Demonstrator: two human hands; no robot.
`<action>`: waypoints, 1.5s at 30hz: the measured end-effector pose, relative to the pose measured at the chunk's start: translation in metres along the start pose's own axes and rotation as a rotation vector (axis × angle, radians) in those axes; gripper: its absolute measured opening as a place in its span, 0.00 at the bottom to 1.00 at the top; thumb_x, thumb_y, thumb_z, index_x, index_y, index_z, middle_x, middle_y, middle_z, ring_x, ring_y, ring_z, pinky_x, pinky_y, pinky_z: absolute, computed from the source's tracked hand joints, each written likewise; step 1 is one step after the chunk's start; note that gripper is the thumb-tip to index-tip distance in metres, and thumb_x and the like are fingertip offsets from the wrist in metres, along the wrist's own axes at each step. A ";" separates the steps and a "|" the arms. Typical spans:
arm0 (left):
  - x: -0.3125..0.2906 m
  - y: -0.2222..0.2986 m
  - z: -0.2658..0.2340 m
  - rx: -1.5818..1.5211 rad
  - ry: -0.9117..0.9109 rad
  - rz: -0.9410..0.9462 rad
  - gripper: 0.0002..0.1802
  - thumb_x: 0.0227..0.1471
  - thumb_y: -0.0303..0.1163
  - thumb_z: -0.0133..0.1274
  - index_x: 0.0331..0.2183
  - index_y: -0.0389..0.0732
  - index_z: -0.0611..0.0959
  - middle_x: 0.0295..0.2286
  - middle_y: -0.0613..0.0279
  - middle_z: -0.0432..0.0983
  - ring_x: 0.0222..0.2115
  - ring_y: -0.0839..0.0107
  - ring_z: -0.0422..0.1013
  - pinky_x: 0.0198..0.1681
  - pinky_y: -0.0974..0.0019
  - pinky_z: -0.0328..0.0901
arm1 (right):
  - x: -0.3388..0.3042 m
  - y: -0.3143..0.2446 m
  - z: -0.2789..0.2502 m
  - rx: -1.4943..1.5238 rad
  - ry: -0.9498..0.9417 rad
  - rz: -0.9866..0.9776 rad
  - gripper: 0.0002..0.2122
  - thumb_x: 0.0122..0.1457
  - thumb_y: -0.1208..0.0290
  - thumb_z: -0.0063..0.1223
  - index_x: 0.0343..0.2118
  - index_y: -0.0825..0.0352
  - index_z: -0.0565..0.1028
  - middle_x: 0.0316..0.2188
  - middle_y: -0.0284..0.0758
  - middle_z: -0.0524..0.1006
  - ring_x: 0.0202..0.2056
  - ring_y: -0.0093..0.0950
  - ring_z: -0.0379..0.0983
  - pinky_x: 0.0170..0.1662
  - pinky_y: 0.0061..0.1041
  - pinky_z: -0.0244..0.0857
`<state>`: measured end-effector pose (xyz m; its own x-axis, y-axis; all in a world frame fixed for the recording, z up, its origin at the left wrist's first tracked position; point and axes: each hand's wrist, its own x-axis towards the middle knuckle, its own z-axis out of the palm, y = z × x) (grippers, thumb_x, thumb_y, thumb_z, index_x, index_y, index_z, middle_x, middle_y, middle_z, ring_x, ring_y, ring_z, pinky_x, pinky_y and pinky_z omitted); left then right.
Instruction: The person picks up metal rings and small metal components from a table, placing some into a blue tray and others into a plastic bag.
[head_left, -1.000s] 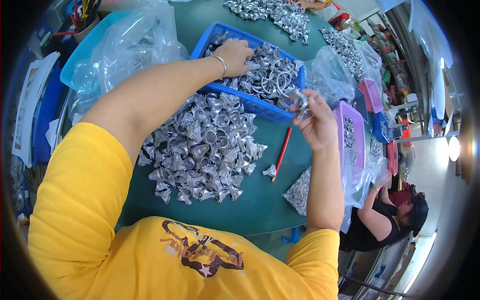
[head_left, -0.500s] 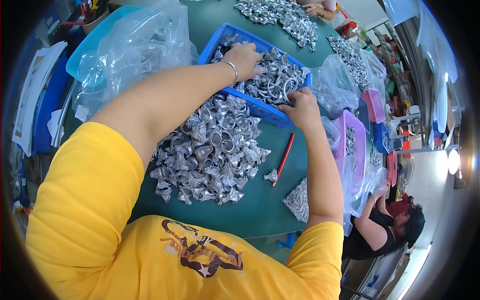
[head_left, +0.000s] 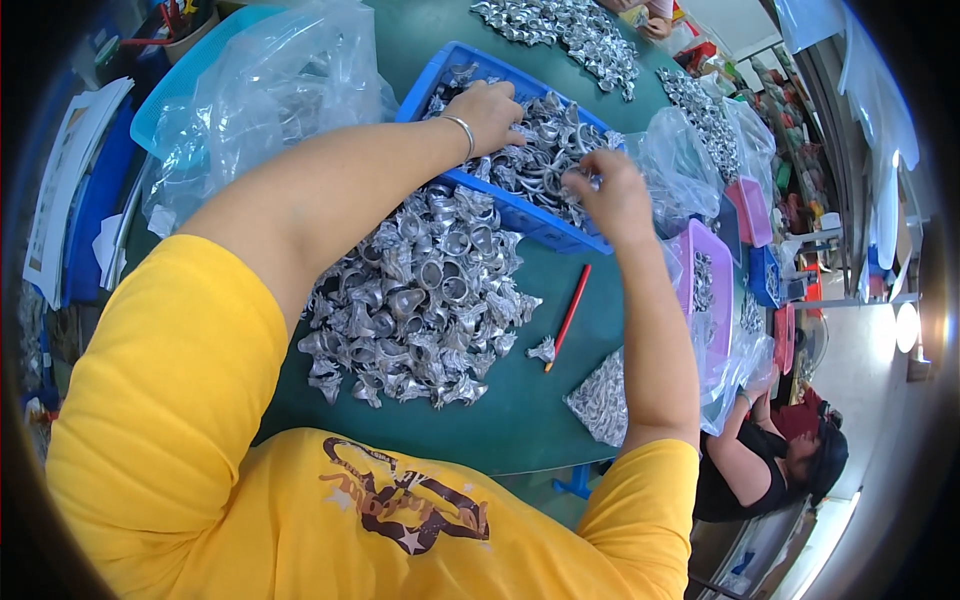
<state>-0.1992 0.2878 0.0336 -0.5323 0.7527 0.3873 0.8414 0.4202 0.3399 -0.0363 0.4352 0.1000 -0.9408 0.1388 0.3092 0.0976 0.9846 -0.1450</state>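
A blue plastic bin [head_left: 520, 212] holds many silver metal rings [head_left: 545, 135]. My left hand [head_left: 486, 117] reaches over its near side among the rings; the fingers bend down and their tips are hidden. Above the bin's right end is my right hand [head_left: 618, 200], blurred, with thumb and fingers closed around a small silver metal piece [head_left: 596, 182]. A large heap of chunky silver rings [head_left: 420, 300] lies on the green table [head_left: 480, 435] just in front of the bin. To the right of that heap are a red pencil [head_left: 568, 320] and one single ring [head_left: 542, 350].
Clear plastic bags [head_left: 290, 90] lie over a turquoise basket [head_left: 150, 115] at left. A bag of small silver parts [head_left: 600, 400] sits near the table's front edge. Purple trays [head_left: 695, 245] stand at right, where a person in black [head_left: 750, 460] works. More silver piles [head_left: 590, 45] lie at the back.
My right hand has lifted off the bin's right corner, holding a small silver piece. My left hand has hardly moved. At the back, another person's hand has shifted.
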 end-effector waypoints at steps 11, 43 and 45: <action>-0.036 0.037 -0.081 -0.630 0.269 -0.032 0.16 0.37 0.39 0.63 0.30 0.41 0.82 0.30 0.58 0.75 0.33 0.64 0.71 0.38 0.66 0.65 | -0.019 -0.003 -0.002 -0.068 0.047 0.068 0.13 0.40 0.78 0.56 0.33 0.64 0.74 0.29 0.40 0.75 0.31 0.37 0.73 0.34 0.34 0.67; -0.005 0.099 -0.038 -0.952 -0.042 -0.037 0.13 0.42 0.21 0.57 0.35 0.37 0.79 0.26 0.64 0.76 0.28 0.78 0.72 0.34 0.73 0.67 | -0.042 0.011 -0.069 1.321 0.070 0.576 0.09 0.51 0.79 0.47 0.37 0.69 0.70 0.31 0.36 0.75 0.31 0.27 0.75 0.32 0.21 0.71; 0.001 0.093 -0.033 -0.880 0.159 -0.006 0.10 0.39 0.25 0.57 0.31 0.39 0.81 0.21 0.60 0.76 0.23 0.69 0.73 0.29 0.68 0.67 | -0.062 0.004 -0.068 1.140 -0.298 0.529 0.11 0.49 0.78 0.49 0.37 0.69 0.71 0.29 0.34 0.76 0.29 0.26 0.76 0.23 0.18 0.69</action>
<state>-0.1242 0.3107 0.0941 -0.5981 0.6449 0.4758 0.4975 -0.1667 0.8513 0.0441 0.4377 0.1443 -0.9233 0.3075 -0.2302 0.2863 0.1515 -0.9461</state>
